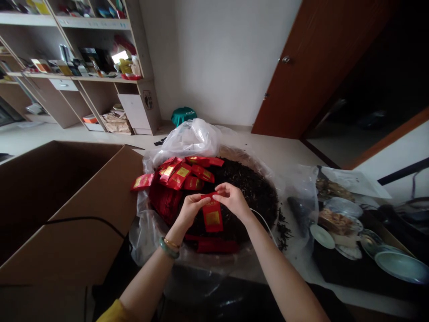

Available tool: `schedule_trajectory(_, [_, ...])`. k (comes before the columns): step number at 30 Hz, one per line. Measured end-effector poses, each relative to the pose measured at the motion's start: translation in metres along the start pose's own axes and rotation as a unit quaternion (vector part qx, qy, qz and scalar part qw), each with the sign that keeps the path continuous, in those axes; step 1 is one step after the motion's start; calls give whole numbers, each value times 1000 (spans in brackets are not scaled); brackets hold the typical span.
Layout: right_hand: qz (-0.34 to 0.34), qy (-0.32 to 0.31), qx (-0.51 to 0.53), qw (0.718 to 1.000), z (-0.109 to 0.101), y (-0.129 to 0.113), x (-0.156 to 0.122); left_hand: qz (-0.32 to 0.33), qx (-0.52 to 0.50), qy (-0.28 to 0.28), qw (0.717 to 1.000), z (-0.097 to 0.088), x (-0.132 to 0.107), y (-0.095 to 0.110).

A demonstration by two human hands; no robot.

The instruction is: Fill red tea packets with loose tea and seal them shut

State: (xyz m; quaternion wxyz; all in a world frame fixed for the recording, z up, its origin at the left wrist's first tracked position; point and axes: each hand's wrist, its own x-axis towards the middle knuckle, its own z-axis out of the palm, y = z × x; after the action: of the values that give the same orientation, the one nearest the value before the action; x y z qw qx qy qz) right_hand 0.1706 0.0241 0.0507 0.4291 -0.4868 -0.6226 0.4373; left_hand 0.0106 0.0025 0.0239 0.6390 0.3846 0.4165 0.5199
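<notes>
A red packet (212,217) with a gold square on its front hangs upright between my hands. My left hand (193,207) pinches its top edge at the left, and my right hand (231,200) pinches the same edge at the right. Below it lies a heap of dark dried leaves, which look like tea leaves (250,185), in a round container lined with clear plastic (147,210). Several similar red packets (182,174) are piled on the far left of the leaves. Stacked red packets (164,203) stand beside my left hand, and more red packets (217,246) lie at the near rim.
A large open cardboard box (90,192) stands on the left. To the right, bowls and dishes (398,264) sit on a dark surface. Loose leaves (284,232) lie beside the container. Behind are a green stool-like object (183,116), shelves (97,80) and a brown door (311,58).
</notes>
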Motion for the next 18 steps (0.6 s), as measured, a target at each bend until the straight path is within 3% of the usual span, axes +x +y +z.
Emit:
schedule_trajectory(4, [35, -45, 4, 998, -2, 1, 0, 6, 32, 11, 999, 2, 0, 0])
schedule_trajectory(7, [40, -28, 18, 999, 0, 5, 0, 8, 2, -2, 1000, 4, -2, -5])
schedule_trajectory(10, [42, -17, 43, 998, 4, 10, 1, -47, -16, -50, 998, 5, -5, -12])
schedule_trajectory(12, [35, -23, 35, 999, 4, 13, 3, -84, -21, -49, 995, 5, -4, -16])
schedule_trajectory(15, [24, -25, -25, 999, -2, 22, 8, -99, -27, -19, 995, 5, -1, -20])
schedule_trajectory(18, [4, 11, -179, 984, -12, 35, 13, -105, -26, -3, 994, 1, 3, -23])
